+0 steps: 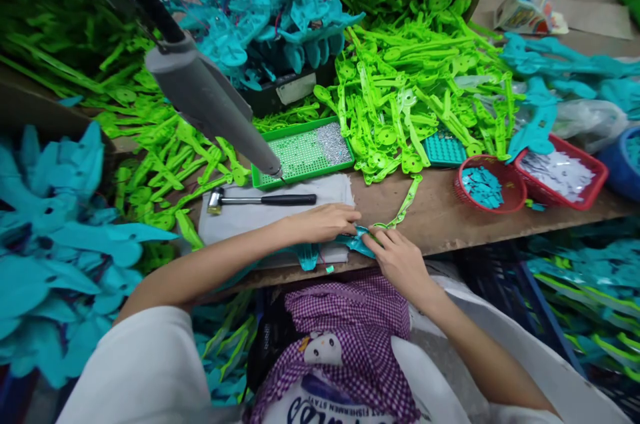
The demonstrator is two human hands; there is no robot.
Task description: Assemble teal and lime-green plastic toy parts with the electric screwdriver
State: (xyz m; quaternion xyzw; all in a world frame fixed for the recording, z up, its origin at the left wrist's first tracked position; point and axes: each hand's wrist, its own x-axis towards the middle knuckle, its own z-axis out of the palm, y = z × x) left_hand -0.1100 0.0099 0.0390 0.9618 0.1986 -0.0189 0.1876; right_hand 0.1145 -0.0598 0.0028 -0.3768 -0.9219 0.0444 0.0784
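At the table's front edge, my left hand [327,222] is closed on the far end of a teal plastic part [357,242]. My right hand [400,257] grips the same part from the other side, its fingers also at the base of a bright green plastic arm [406,204]. That green arm points away from me over the bare wood. A teal piece [306,256] with ridges shows under my left forearm; whether it belongs to the held part I cannot tell. Just beyond my left forearm, a hammer [265,199] with a black handle lies on a pale cloth [220,231].
A grey electric screwdriver [215,104] hangs over a green tray [305,174] of small metal screws. Heaped green arms [390,91] cover the back. Teal parts [60,244] pile up at left. Red baskets [517,201] with small pieces stand at right.
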